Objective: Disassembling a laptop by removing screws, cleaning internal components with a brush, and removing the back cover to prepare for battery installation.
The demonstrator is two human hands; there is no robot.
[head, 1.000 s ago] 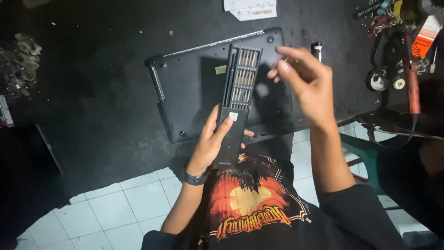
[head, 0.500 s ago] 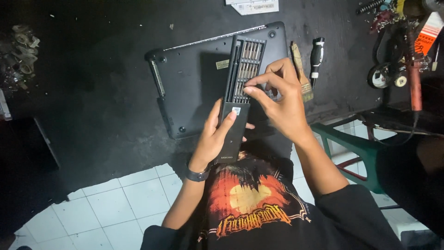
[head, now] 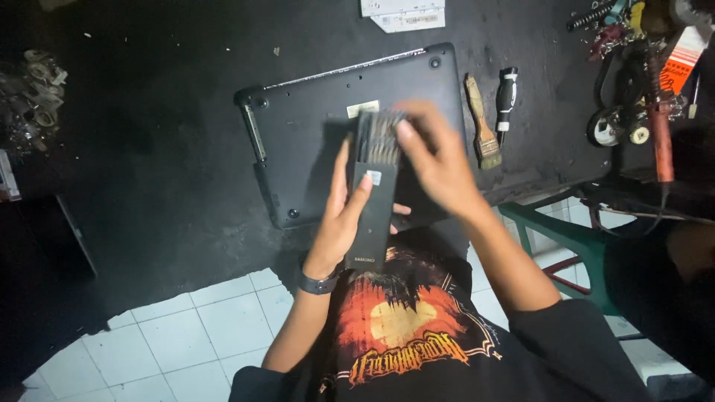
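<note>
Since before, right hand (head: 439, 167) slid down over the bit case (head: 375, 193); left hand (head: 344, 216) clasps it. Steady it, pinch one bit; right grip blurred, cannot tell.

Black worktable (head: 149, 149): upside-down dark laptop (head: 313, 141), wooden-handled brush (head: 482, 123), black screwdriver (head: 506, 95), white papers (head: 402, 13), tool clutter at right (head: 633, 112).

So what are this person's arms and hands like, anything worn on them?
Both forearms are bare. The left hand has a dark wristband or watch on its wrist. The right hand is blurred; no ring or glove shows. Black short sleeves of a printed T-shirt cover the upper arms.
</note>
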